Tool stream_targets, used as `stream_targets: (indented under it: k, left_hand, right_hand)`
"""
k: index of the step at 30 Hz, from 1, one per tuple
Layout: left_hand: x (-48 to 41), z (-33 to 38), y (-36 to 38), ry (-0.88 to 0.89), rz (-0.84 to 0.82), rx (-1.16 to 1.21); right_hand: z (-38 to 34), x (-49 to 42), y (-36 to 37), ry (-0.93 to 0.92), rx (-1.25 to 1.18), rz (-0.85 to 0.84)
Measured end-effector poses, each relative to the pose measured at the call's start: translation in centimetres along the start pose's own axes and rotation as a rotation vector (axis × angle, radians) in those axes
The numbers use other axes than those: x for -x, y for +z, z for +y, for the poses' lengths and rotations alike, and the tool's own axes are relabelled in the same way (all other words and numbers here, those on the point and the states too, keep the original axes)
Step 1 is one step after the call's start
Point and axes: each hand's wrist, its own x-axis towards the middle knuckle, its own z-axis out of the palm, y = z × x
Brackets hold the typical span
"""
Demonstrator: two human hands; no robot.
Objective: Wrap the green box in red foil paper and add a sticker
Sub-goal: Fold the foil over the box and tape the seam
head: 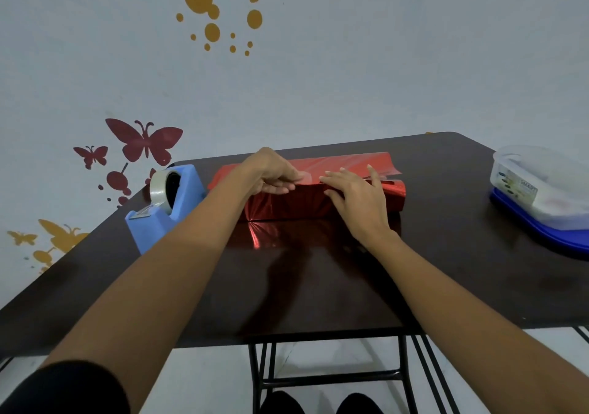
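A long box wrapped in shiny red foil paper (287, 204) lies across the middle of the dark table (318, 286); no green surface shows. A loose flap of the foil (347, 161) stands up behind it. My left hand (271, 171) sits on the top left of the box, its fingers and thumb pinching a clear strip of tape (307, 178) at the foil seam. My right hand (357, 196) lies flat on the top of the box just right of the tape, fingers straight and pressing the foil down. No sticker is in view.
A blue tape dispenser (165, 206) with a clear roll stands left of the box. A clear plastic container on a blue lid (541, 196) sits at the table's right edge. A wall with butterfly decals rises behind the table.
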Motion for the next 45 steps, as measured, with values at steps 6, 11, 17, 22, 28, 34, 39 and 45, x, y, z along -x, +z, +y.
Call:
stream_targets:
  k: [6,11,17,22,28,34,39,45]
  left_hand:
    - [-0.3,0.3,0.1,0.019,-0.005,0.024]
    - [-0.6,0.2,0.3,-0.006,0.01,-0.019]
    - [-0.9,0.5,1.2,0.046,0.071,-0.131]
    - [-1.3,0.7,1.7,0.07,0.144,-0.259]
    - [-1.7,0.7,1.8,0.06,0.194,-0.328]
    - [-1.8,0.8,1.8,0.013,0.133,-0.289]
    - [-1.9,0.9,2.1,0.008,0.144,-0.299]
    - [-1.7,0.8,1.9,-0.008,0.127,-0.282]
  right_hand:
    - [-0.1,0.1,0.0,0.015,-0.011,-0.005]
    - [-0.1,0.1,0.1,0.017,-0.015,-0.006]
    - [-0.1,0.1,0.0,0.022,-0.017,-0.013]
    - [-0.2,0.2,-0.2,0.035,-0.017,-0.034]
    - [-0.2,0.1,-0.1,0.038,-0.028,-0.025]
    - [-0.2,0.2,-0.2,0.038,-0.017,-0.04]
    - [0.0,0.2,-0.1,0.03,0.002,-0.057]
    - [0.0,0.2,0.0,0.026,-0.002,-0.04]
